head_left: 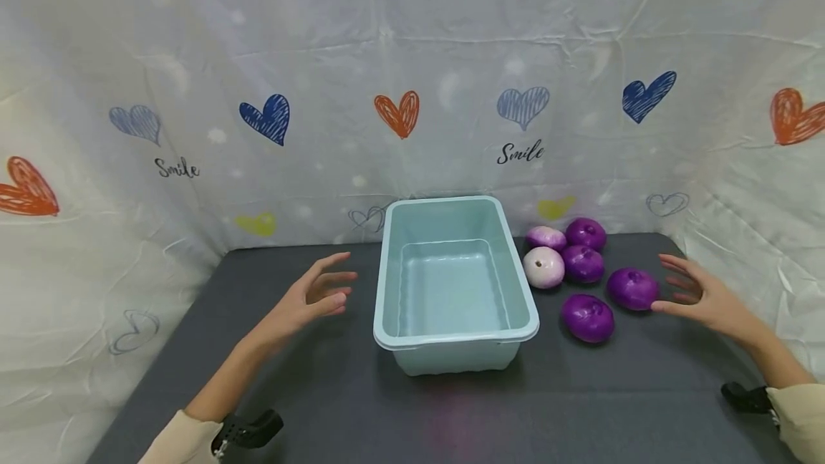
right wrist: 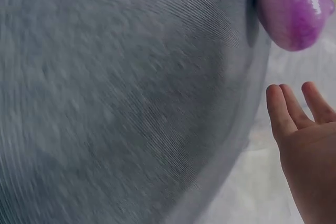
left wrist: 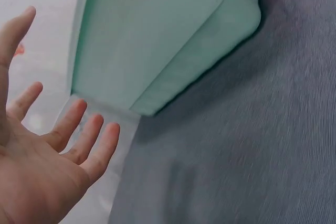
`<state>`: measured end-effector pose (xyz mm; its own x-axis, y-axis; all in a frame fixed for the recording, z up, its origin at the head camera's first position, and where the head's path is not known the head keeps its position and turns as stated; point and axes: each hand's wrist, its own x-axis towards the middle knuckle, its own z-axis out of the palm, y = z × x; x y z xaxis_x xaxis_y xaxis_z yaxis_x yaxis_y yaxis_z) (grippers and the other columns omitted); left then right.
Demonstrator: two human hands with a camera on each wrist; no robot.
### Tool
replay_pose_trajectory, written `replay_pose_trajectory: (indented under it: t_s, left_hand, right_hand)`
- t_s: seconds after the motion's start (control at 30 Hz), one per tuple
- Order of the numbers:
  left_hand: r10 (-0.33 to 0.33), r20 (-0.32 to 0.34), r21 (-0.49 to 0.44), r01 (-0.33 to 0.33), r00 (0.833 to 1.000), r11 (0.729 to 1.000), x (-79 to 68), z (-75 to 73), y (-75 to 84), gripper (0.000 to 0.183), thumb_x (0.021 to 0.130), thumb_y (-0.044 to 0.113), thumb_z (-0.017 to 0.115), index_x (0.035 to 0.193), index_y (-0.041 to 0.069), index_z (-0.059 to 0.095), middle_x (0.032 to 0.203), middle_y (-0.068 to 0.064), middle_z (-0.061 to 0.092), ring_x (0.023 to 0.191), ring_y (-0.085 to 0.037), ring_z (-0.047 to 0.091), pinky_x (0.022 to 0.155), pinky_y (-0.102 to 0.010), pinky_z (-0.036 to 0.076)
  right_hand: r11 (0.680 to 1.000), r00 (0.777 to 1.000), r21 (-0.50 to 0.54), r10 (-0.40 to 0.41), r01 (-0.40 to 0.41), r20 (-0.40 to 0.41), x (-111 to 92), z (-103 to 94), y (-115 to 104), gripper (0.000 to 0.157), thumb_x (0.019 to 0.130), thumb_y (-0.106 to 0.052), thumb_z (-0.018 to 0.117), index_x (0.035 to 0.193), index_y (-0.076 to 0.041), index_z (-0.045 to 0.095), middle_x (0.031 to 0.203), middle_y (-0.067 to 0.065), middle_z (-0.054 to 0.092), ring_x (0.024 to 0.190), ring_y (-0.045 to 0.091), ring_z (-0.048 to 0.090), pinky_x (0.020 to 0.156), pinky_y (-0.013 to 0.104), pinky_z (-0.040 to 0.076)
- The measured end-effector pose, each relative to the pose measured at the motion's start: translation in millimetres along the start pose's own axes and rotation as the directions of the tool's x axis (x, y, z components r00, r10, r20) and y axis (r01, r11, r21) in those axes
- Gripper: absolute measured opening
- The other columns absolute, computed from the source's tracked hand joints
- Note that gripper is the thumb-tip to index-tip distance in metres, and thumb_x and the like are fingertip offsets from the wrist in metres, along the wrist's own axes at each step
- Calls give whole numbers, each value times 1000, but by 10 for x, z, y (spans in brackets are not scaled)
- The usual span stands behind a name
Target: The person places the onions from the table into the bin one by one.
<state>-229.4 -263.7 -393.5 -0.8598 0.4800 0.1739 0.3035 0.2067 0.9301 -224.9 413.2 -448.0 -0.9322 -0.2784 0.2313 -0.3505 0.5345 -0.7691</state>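
A pale blue-green plastic basin point(head_left: 451, 360) stands in the middle of the dark table, with nothing inside. My left hand point(head_left: 316, 299) hovers to its left, fingers apart and slightly bent, holding nothing. In the left wrist view that hand point(left wrist: 58, 161) is palm up beside the basin's wall point(left wrist: 210, 45). To the right of the basin lie several glossy purple onions, the nearest to me point(head_left: 588, 319) apart from the cluster. My right hand point(head_left: 705, 296) is empty beside the rightmost onion point(head_left: 633, 288), fingertips close to it. The right wrist view shows a purple onion point(right wrist: 294, 11) beyond the fingers.
A whitish onion point(head_left: 543, 268) sits against the basin's right side, with a paler purple one point(head_left: 546, 238) behind it. A white curtain point(head_left: 322, 185) printed with hearts hangs along the back and sides of the dark tabletop point(head_left: 341, 414).
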Motion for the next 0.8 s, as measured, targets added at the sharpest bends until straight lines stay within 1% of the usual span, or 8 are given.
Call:
replay_pose_trajectory:
  t_s: [0.13,0.2,0.37,0.43,0.53,0.6,0.7,0.8]
  left_hand:
    - [-7,2,-22,7,1000,1000,100,147,-15,70,102,13,62,162,23,26,152,-21,41,135,-46,42,97,-51,47]
    - [-7,4,-24,7,1000,1000,141,203,-16,72,101,14,64,162,22,25,152,-22,40,135,-48,41,99,-56,45]
    - [-4,2,-18,4,1000,1000,211,301,12,76,99,16,67,162,24,26,151,-22,41,132,-49,44,99,-60,42]
    - [-7,3,-3,7,1000,1000,236,331,32,76,99,18,68,162,28,26,149,-20,43,130,-45,48,98,-60,43]
    - [-18,10,26,18,1000,1000,279,367,54,77,98,24,70,161,31,28,148,-16,44,126,-38,53,96,-58,44]
    - [-23,16,41,23,1000,999,312,385,64,76,97,25,71,160,33,30,147,-14,44,124,-35,54,95,-56,45]
    - [-14,30,54,12,999,998,356,404,65,74,96,27,72,159,31,34,146,-15,44,121,-36,54,92,-53,47]
    - [9,46,57,-12,999,998,385,415,57,71,96,26,72,158,25,39,148,-15,42,121,-41,53,90,-52,48]
  right_hand:
    - [1000,1000,6,17,-17,16,36,59,11,89,92,-4,75,163,-10,21,156,31,24,135,46,40,90,11,42]
    - [1000,999,11,28,-28,24,60,86,-2,89,92,-5,76,162,-9,21,156,32,24,132,55,36,90,11,42]
    - [998,998,19,53,-54,26,120,150,-17,89,91,-8,79,161,-8,24,156,31,26,134,35,42,89,13,43]
    - [998,998,17,56,-56,23,141,172,-17,89,90,-8,80,160,-5,26,155,32,27,134,37,42,89,12,42]
    - [999,998,12,51,-52,24,170,205,-10,87,88,-8,81,157,2,28,154,31,29,133,52,37,88,10,41]
    - [999,998,5,51,-51,23,189,227,0,85,88,-9,81,155,4,30,153,31,32,131,56,37,87,10,40]
    - [999,999,4,45,-45,15,209,250,15,82,88,-10,82,152,7,35,151,30,36,131,28,48,87,10,41]
    - [999,999,18,30,-30,14,215,256,25,77,88,-9,82,149,8,39,146,27,42,120,0,51,86,13,44]
